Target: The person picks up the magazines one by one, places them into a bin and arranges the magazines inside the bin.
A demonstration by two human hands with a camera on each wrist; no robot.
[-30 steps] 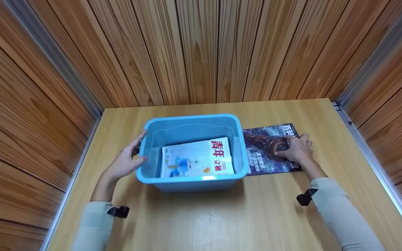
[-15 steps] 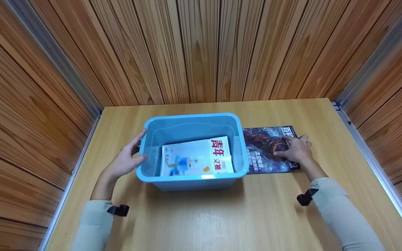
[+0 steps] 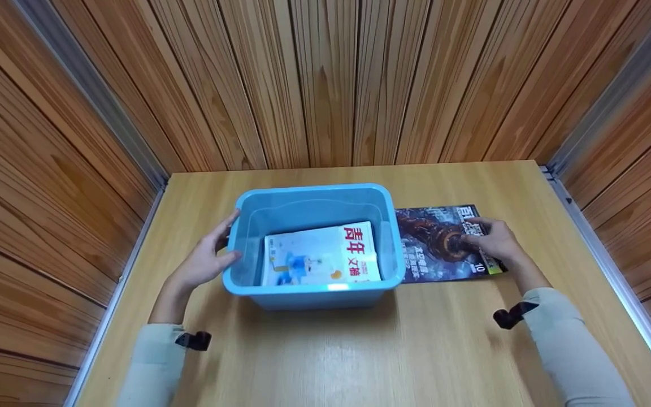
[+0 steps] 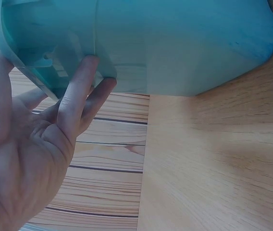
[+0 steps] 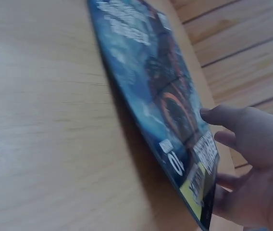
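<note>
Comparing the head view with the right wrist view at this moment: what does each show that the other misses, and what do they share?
Only the head view shows the blue bin with a white magazine lying inside, the left hand touching the bin's left wall, and both light sleeves.

Only the right wrist view shows, edge-on, that the dark magazine has its right edge raised off the table, with fingers under that edge.

Both show the right hand on the dark magazine, its cover with a "10", the wooden table and the wood-panelled wall.
</note>
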